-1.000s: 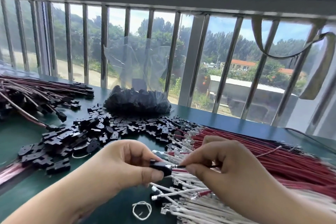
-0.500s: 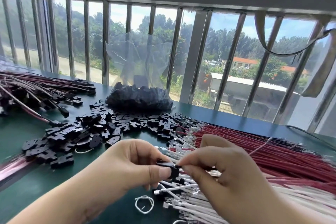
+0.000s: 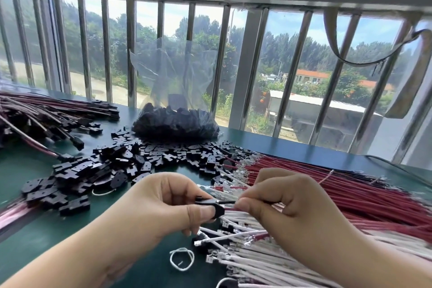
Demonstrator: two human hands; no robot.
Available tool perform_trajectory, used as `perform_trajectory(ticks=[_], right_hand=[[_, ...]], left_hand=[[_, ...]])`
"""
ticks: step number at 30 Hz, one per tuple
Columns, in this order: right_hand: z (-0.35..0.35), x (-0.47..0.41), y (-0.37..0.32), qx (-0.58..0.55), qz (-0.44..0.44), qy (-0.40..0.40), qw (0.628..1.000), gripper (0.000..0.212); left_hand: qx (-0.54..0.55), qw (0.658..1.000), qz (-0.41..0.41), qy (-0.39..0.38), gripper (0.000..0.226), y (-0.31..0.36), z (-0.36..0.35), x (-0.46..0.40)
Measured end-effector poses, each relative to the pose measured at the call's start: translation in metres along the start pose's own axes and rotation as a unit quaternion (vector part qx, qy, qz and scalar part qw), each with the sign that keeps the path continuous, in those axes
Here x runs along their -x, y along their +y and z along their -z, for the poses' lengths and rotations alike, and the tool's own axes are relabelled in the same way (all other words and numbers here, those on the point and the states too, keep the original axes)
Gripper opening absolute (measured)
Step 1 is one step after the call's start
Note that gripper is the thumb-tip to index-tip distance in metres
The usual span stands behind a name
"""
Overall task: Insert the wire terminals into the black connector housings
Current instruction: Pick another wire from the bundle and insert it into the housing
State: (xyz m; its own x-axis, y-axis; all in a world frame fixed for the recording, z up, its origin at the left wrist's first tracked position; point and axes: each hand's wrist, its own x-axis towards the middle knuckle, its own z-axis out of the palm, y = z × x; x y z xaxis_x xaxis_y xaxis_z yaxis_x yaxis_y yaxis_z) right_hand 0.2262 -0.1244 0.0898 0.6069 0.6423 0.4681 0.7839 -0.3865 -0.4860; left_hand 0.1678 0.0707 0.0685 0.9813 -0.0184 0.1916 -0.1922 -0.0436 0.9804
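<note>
The right hand [image 3: 294, 203], pinching a wire [image 3: 228, 202], has apparently seated it in the housing [image 3: 214, 208] the left hand [image 3: 168, 206] fingers pinch.

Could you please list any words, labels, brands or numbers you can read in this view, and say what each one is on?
There is no readable text. The black connector housing gripped by the left hand, the wire pinched by the right hand, the plastic bag and the distant buildings show no legible marking.
</note>
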Motion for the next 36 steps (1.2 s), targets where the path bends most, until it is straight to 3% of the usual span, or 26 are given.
perform_trajectory(ticks=[5,10,13,15,17,18,19,21,23,24,26,28,29,31,36], right_hand=[[0.002,0.000,-0.004,-0.017,0.012,-0.022,1.000,0.015],[0.020,-0.012,-0.012,-0.048,0.006,-0.051,0.998,0.034],[0.030,-0.015,-0.014,-0.060,-0.001,-0.085,0.995,0.025],[0.038,-0.011,-0.018,-0.074,-0.011,-0.181,0.981,0.016],[0.047,-0.007,-0.025,-0.086,-0.043,-0.318,0.943,0.007],[0.048,-0.007,-0.026,-0.080,-0.066,-0.371,0.923,0.010],[0.045,-0.006,-0.024,-0.061,-0.094,-0.401,0.909,0.012],[0.038,-0.003,-0.020,-0.018,-0.139,-0.399,0.906,0.018],[0.036,-0.002,-0.025,-0.029,-0.154,-0.370,0.916,0.024],[0.036,-0.004,-0.027,-0.049,-0.144,-0.346,0.926,0.023],[0.036,-0.001,-0.020,0.019,-0.098,-0.266,0.959,0.012],[0.035,0.003,-0.012,0.182,-0.042,-0.235,0.954,0.008],[0.034,0.004,-0.009,0.233,-0.027,-0.228,0.945,0.010],[0.033,0.009,-0.004,0.274,-0.020,-0.209,0.938,0.010],[0.028,0.013,0.006,0.332,-0.033,-0.198,0.922,0.025]], left_hand=[[-0.001,1.000,-0.015,-0.016,0.028,0.005,0.000,0.001],[0.015,0.995,-0.089,0.030,0.030,0.013,0.005,0.004],[0.021,0.996,-0.088,0.023,0.029,0.011,0.005,0.004],[0.032,0.996,-0.069,-0.046,0.033,0.008,0.009,0.007],[0.028,0.990,-0.058,-0.123,0.039,0.009,0.014,0.009],[0.026,0.991,-0.061,-0.119,0.045,0.008,0.016,0.008],[0.031,0.996,-0.056,-0.069,0.050,0.006,0.017,0.004],[0.022,0.991,-0.031,0.128,0.048,0.001,0.024,-0.004],[-0.136,0.938,-0.036,0.318,0.034,-0.011,0.034,-0.014],[-0.277,0.882,-0.051,0.377,0.032,-0.015,0.038,-0.017],[-0.540,0.749,-0.055,0.381,0.012,-0.024,0.043,-0.019],[-0.660,0.677,0.112,0.306,0.041,-0.035,0.049,-0.023],[-0.666,0.668,0.185,0.277,0.054,-0.038,0.051,-0.025],[-0.654,0.671,0.247,0.246,0.060,-0.041,0.055,-0.029],[-0.657,0.688,0.158,0.264,0.038,-0.042,0.054,-0.030]])
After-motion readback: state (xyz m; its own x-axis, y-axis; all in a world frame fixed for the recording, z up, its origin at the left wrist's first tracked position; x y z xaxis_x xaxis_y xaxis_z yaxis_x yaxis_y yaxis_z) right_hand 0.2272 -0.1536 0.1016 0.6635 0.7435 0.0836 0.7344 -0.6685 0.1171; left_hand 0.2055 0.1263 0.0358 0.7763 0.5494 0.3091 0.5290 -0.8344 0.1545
